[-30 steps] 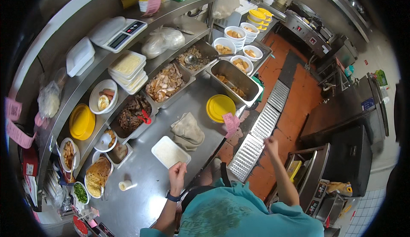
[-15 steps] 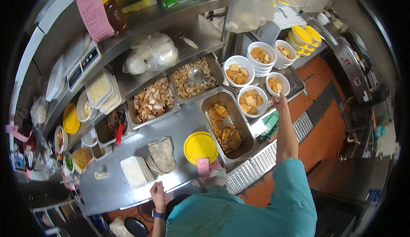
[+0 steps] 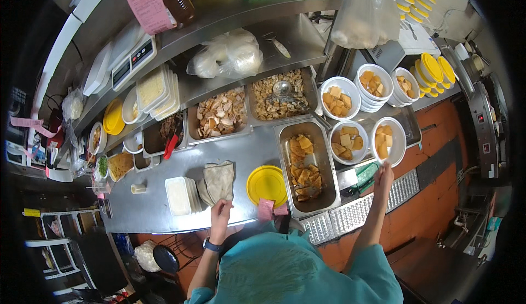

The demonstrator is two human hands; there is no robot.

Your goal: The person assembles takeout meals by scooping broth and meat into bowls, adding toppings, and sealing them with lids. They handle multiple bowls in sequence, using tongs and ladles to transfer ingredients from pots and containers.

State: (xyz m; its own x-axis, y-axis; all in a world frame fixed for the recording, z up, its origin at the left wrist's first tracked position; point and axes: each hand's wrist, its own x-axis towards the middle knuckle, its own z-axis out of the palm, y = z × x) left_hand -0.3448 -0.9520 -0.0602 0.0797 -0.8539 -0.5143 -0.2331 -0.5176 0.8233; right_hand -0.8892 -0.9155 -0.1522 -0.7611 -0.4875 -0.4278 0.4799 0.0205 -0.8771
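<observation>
My right hand [image 3: 384, 178] grips the near rim of a white bowl [image 3: 399, 146] with orange-brown chunks inside, at the right end of the counter. Beside it stands another white bowl [image 3: 341, 157] with similar chunks; more filled bowls, some on stacks, stand behind. My left hand [image 3: 221, 214] has its fingers curled together, with nothing visible in them. It is by the near edge of a folded grey cloth [image 3: 218, 182]; whether it touches the cloth I cannot tell. A deep steel pan [image 3: 324, 201] of browned pieces in sauce lies between my hands, with a yellow lid [image 3: 267, 185] to its left.
Steel pans of chopped food [image 3: 219, 115] line the counter's back, under a shelf [image 3: 213, 87] with a plastic bag and a scale [image 3: 133, 61]. A stack of white containers [image 3: 182, 195] is left of the cloth. Yellow-lidded tubs [image 3: 431, 68] stand far right.
The view has shifted, so the counter appears further left-to-right displaced. My right hand has brought the bowl nearer to me. My left hand has moved up toward the cloth.
</observation>
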